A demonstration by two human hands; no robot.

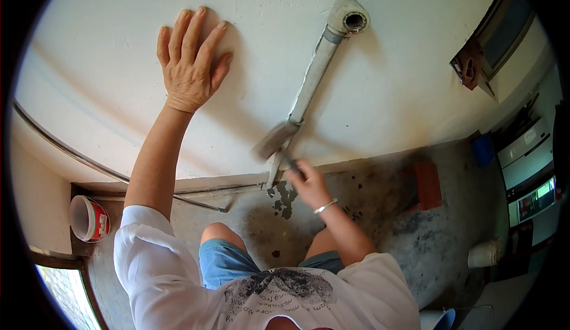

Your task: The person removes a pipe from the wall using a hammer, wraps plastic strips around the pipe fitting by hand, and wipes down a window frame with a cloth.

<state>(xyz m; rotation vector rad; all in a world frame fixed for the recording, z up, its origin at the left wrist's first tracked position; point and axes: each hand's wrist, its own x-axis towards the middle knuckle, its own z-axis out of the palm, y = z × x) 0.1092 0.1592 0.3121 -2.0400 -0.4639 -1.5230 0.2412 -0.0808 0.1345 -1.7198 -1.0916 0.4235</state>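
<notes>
My left hand (pixel 193 66) lies against the white wall (pixel 249 51), its fingers spread and nothing in it. Down the wall runs a pale pipe (pixel 314 78), with an open elbow fitting (pixel 350 18) at its upper end. My right hand (pixel 307 184) is closed round the dark handle of a tool like a hammer or hatchet, whose grey head (pixel 275 140) is smeared by motion. That head is at the lower part of the pipe; whether it touches the pipe I cannot tell.
A bucket (pixel 83 218) stands at the left, with a thin bent pipe (pixel 71 149) along the wall. A reddish-brown block-like object (pixel 427 186), a blue container (pixel 482 150) and a pale bucket (pixel 483 254) are to the right. A window (pixel 504 21) is at the upper right.
</notes>
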